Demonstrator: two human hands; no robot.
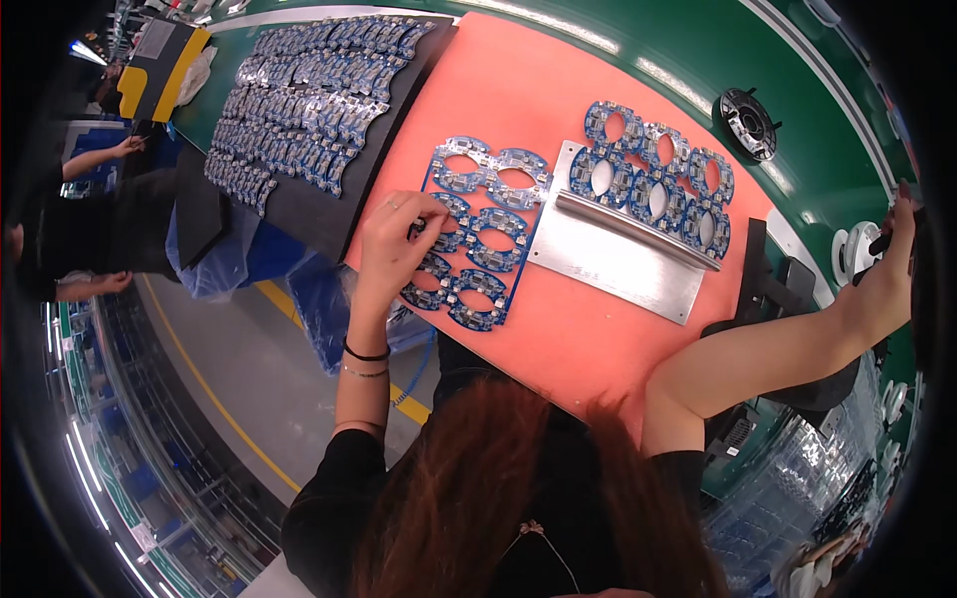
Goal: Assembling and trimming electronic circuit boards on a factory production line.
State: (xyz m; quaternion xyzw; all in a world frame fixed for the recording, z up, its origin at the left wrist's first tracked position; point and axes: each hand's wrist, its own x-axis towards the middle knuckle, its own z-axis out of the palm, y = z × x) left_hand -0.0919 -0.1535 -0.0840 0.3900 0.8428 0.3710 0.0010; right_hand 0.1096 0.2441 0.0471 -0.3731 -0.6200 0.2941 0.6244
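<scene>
My left hand (395,237) is over the left column of a blue circuit board panel (495,227), its fingers curled and thumb and forefinger brought together. What they hold, if anything, is hidden. The panel lies on a salmon-coloured mat (518,70) and has several oval openings. Far out to the right, my right hand (899,229) reaches beside a white reel (853,251); its fingers are dim at the picture's rim. Between my hands lies a flat metal plate (623,274) with a raised metal bar (638,230). Another group of blue circuit boards (658,184) rests against its far side.
At the left, a black board (384,140) bears rows of blue circuit boards (309,90). A round black reel (748,124) sits on the green surface (688,45) behind the mat. Black equipment (778,289) stands right of the mat. Another person's hands (128,147) show at far left.
</scene>
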